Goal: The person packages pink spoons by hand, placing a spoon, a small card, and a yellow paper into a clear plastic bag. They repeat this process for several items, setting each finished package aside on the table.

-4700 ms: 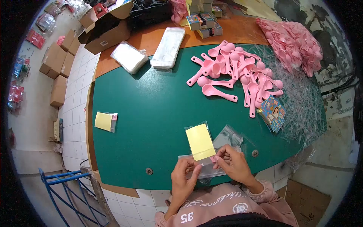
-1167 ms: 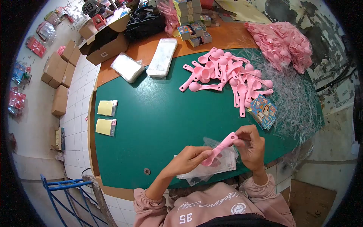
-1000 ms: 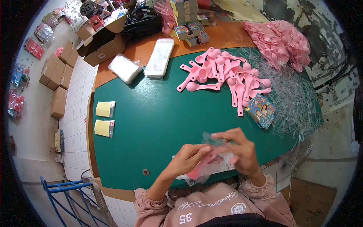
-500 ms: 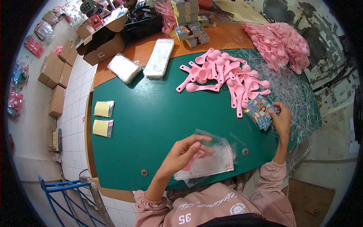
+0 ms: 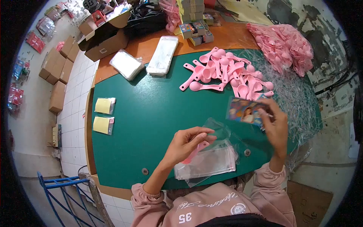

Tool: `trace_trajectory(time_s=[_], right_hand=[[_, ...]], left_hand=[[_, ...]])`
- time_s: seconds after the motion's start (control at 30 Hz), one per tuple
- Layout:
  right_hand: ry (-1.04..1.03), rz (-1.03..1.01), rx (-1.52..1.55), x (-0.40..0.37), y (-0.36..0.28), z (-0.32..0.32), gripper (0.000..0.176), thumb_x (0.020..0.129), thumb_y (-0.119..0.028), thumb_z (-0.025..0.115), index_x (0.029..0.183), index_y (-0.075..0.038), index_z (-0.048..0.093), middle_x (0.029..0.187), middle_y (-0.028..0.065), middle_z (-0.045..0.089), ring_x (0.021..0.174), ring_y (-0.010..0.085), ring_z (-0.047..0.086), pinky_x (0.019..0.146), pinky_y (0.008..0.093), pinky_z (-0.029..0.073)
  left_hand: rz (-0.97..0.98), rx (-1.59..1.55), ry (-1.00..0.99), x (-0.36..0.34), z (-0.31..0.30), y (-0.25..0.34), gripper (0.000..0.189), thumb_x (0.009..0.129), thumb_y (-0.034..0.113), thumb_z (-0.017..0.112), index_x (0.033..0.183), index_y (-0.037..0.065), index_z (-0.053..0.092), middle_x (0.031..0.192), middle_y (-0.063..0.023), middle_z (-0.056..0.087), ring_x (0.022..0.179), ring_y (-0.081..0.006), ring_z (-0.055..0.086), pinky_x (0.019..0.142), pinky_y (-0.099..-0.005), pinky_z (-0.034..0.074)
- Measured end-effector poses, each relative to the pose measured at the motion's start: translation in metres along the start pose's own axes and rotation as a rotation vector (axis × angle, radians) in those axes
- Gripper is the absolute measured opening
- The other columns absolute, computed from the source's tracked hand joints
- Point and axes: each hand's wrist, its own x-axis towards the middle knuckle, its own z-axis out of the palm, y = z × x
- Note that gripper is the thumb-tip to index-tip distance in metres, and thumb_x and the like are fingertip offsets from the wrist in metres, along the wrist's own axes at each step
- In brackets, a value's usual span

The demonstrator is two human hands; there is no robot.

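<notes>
On my feed the right hand (image 5: 275, 119) has just come up off the card stack (image 5: 262, 97), and it now pinches a picture card (image 5: 245, 111) between thumb and fingers, out ahead and to the left of its wrist. The left hand (image 5: 189, 143) has barely shifted: I read its bent fingers as gripping a pink spoon (image 5: 195, 153), which hangs just under the thumb, with a clear bag (image 5: 219, 126) fanning out past the fingertips. So I judge that spoon and card are both in hand but still apart, 1 on each side. Below the left hand lies a pile of clear bags (image 5: 211, 162); well to its left sit 2 yellow-backed packets (image 5: 104, 106). The card is motion-blurred, so I can't tell whether it is 1 or several. The right hand and card cover most of the stack, and I can't confirm that the spoon is fully inside the bag.
</notes>
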Motion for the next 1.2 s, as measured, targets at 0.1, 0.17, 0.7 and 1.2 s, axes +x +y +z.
trace_trajectory(time_s=[0.1, 0.17, 0.7, 1.2], right_hand=[[-0.212, 0.099, 0.229, 0.001, -0.018, 0.012, 0.019, 0.08, -0.003, 0.054, 0.099, -0.001, 0.057, 0.079, 0.0092, 0.061, 0.071, 0.01, 0.058, 0.058, 0.0251, 0.045], [-0.292, -0.059, 0.268, 0.003, -0.025, 0.016, 0.018, 0.079, -0.002, 0.056, 0.098, -0.001, 0.057, 0.078, 0.0098, 0.062, 0.07, 0.0117, 0.059, 0.059, 0.0248, 0.046], [-0.892, -0.256, 0.155, 0.014, -0.017, 0.057, 0.019, 0.073, -0.012, 0.063, 0.088, -0.002, 0.058, 0.08, 0.0125, 0.062, 0.067, 0.0261, 0.06, 0.06, 0.0314, 0.046], [-0.779, 0.196, 0.65, 0.012, 0.007, 0.053, 0.015, 0.074, -0.012, 0.066, 0.079, 0.0, 0.06, 0.069, -0.0004, 0.057, 0.065, 0.0047, 0.049, 0.055, 0.0208, 0.04]], left_hand=[[0.022, -0.016, -0.004, 0.004, -0.002, 0.001, 0.026, 0.091, 0.013, 0.044, 0.107, -0.005, 0.054, 0.09, -0.0114, 0.064, 0.084, -0.0122, 0.06, 0.073, -0.0227, 0.047], [0.026, -0.037, 0.011, 0.003, -0.005, 0.004, 0.026, 0.091, 0.014, 0.045, 0.106, -0.005, 0.055, 0.089, -0.0108, 0.064, 0.082, -0.0114, 0.06, 0.071, -0.0221, 0.047], [0.081, 0.523, -0.028, 0.003, -0.001, 0.01, 0.057, 0.085, 0.024, 0.055, 0.133, 0.006, 0.03, 0.079, -0.013, 0.065, 0.066, -0.0188, 0.061, 0.062, -0.0311, 0.047], [0.047, 0.386, -0.081, -0.016, -0.049, 0.008, 0.052, 0.08, 0.007, 0.061, 0.126, 0.008, 0.038, 0.09, -0.0108, 0.064, 0.082, -0.0155, 0.061, 0.071, -0.0288, 0.049]])
